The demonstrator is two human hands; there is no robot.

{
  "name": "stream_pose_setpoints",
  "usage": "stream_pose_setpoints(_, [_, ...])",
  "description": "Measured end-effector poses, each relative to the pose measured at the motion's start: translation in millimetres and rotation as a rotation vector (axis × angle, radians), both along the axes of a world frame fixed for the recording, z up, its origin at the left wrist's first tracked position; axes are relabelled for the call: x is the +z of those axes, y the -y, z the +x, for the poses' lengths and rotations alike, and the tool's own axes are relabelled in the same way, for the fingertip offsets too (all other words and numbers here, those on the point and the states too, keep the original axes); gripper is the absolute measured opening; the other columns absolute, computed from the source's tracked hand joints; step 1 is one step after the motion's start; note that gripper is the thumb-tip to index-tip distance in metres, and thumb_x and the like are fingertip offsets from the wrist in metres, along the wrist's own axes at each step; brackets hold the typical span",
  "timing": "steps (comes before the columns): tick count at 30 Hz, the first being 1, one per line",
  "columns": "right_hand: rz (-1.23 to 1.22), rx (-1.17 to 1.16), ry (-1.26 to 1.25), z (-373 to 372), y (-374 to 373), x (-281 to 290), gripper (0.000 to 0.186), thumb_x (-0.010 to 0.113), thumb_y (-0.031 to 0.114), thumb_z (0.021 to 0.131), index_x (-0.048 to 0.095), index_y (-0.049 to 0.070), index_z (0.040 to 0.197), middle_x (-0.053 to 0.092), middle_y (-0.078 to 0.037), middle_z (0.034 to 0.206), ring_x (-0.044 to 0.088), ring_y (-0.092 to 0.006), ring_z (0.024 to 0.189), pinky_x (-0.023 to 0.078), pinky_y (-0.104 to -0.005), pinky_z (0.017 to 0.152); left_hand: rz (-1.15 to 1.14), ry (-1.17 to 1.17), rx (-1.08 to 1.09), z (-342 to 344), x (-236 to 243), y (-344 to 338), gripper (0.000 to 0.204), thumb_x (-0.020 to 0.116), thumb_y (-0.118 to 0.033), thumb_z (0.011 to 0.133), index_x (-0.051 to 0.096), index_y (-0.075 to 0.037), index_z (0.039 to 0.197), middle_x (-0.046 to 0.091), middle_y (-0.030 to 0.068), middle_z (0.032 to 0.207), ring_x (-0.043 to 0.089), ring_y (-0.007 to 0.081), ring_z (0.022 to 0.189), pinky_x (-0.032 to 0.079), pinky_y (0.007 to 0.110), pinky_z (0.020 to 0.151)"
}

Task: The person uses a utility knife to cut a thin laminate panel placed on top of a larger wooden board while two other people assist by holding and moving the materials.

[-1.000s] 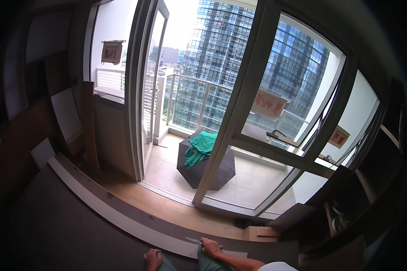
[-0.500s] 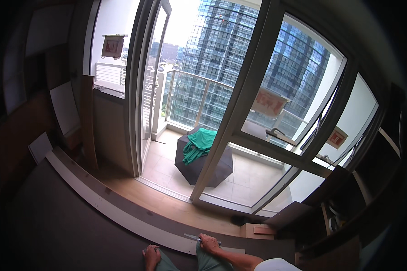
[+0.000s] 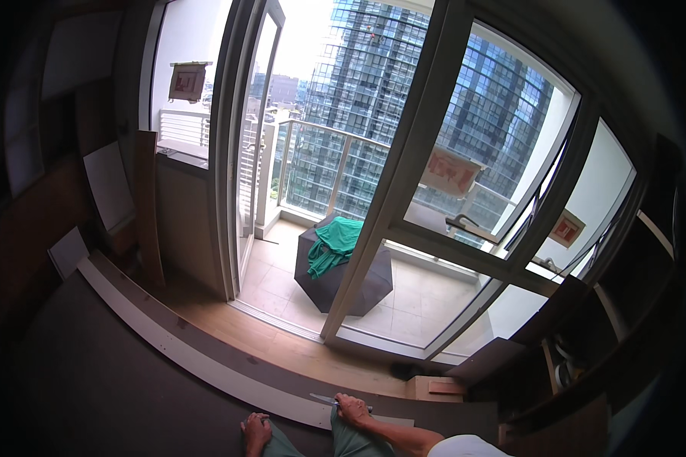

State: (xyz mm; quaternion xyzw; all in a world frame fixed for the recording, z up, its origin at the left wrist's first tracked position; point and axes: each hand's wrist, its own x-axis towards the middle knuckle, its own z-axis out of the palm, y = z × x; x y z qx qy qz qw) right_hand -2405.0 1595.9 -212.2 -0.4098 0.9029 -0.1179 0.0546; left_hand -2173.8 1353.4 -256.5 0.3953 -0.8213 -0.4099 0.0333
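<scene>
My right hand (image 3: 351,409) is wrapped round a knife (image 3: 324,398) just over my right knee. Its pale pointed blade sticks out to the left, and a bit of handle shows on the other side. Beneath the blade runs a long pale strip of board (image 3: 213,371), lying on a wide dark panel (image 3: 129,381). Beside my left knee, my left hand (image 3: 256,434) is closed with its fingers curled in. Whatever it may hold is hidden. Green trousers (image 3: 358,442) cover both my knees.
Past the boards, an open glass door (image 3: 263,114) leads to a balcony, where a green cloth (image 3: 335,244) lies over a dark open umbrella (image 3: 366,289). A small wooden box (image 3: 427,389) stands right of my hands. Boards lean at left; dark shelves (image 3: 617,320) stand at right.
</scene>
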Motion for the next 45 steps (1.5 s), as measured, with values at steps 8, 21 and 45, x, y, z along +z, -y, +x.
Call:
stream_pose_setpoints(8, [-0.038, 0.006, -0.012, -1, 3, 3, 0.019, 0.057, 0.013, 0.089, 0.057, 0.010, 0.108, 0.067, -0.016, 0.090, 0.070, -0.0370, 0.082, 0.056, -0.0505, 0.071, 0.003, 0.004, 0.010, -1, 1, 1, 0.025, 0.061, -0.022, 0.089, 0.071, -0.018, 0.112, 0.063, 0.0065, 0.126, 0.052, 0.0268, 0.133, 0.023, 0.066, 0.120])
stream_pose_setpoints(21, [-0.009, 0.013, 0.008, 1, 4, 8, 0.020, 0.058, 0.013, 0.088, 0.057, 0.010, 0.108, 0.067, -0.016, 0.092, 0.070, -0.0369, 0.084, 0.056, -0.0511, 0.072, 0.001, -0.022, 0.021, -1, -2, 0, 0.025, 0.061, -0.020, 0.087, 0.071, -0.018, 0.110, 0.063, 0.0063, 0.125, 0.052, 0.0266, 0.133, 0.023, 0.066, 0.119])
stream_pose_setpoints(45, [0.073, 0.062, 0.092, -4, 6, -8, 0.035, 0.064, 0.017, 0.085, 0.052, 0.008, 0.116, 0.064, -0.017, 0.100, 0.068, -0.0371, 0.089, 0.055, -0.0518, 0.076, 0.103, 0.030, 0.000, -6, -36, 11, 0.027, 0.060, -0.021, 0.091, 0.071, -0.017, 0.115, 0.063, 0.0067, 0.130, 0.054, 0.0273, 0.132, 0.020, 0.065, 0.121])
